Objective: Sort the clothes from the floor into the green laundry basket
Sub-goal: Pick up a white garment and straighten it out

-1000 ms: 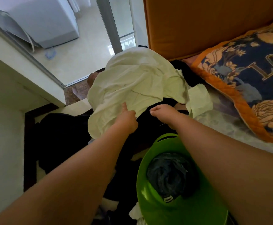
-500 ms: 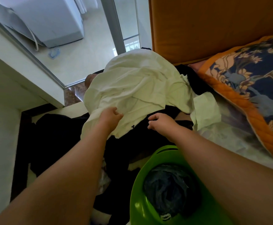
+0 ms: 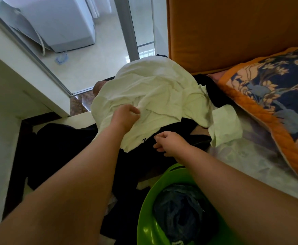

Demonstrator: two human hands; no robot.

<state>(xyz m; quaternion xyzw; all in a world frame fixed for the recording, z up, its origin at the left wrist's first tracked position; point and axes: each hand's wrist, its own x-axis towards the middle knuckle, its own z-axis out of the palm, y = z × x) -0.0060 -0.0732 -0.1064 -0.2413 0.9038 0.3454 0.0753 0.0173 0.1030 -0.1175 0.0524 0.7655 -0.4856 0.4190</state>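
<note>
Fingers of the left hand (image 3: 125,117) bunch the pale shirt (image 3: 151,99); the right hand (image 3: 169,143) pinches dark clothing (image 3: 141,156). Tangled layers might drag out together and miss the green laundry basket (image 3: 150,218).

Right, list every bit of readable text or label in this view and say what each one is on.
"A": a single dark letter near the lower hem of the white garment, just left of the right hand; any further letters are hidden.
White label on the dark clothing in the green laundry basket: too blurred to read.
Floral pillow: no lettering can be made out.
</note>
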